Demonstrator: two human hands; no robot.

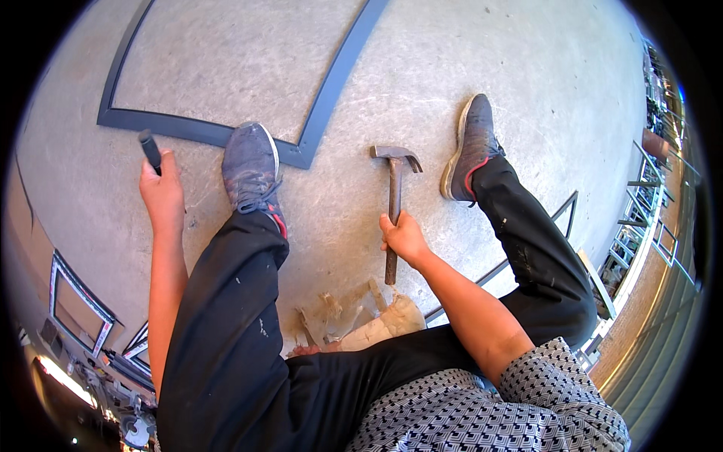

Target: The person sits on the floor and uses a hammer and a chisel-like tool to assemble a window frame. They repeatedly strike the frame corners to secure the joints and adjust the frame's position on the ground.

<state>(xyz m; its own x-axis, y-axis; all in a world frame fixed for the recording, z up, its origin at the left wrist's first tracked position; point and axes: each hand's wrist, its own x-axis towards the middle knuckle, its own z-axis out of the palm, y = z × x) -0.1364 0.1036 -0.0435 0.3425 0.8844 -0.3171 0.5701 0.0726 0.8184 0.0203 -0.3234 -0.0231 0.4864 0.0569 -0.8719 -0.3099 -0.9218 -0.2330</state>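
My right hand (405, 237) is closed round the wooden handle of a claw hammer (395, 184). The metal head is toward the far side, its claw pointing right, and the handle's end sticks out below my fist. My left hand (162, 188) grips a tool with a dark rounded handle (150, 149), which pokes out above the fingers; its working end is mostly hidden. Beyond my hands a dark grey metal frame (173, 125) lies flat on the concrete floor. My left shoe (252, 162) rests at its near edge, close to the right corner.
My right shoe (473, 143) stands to the right of the hammer. Between my legs lies a worn, pale padded piece (388, 324) beside wood slats. Smaller frames (79, 301) lie at the left. Metal racks and frame parts (640, 226) line the right side.
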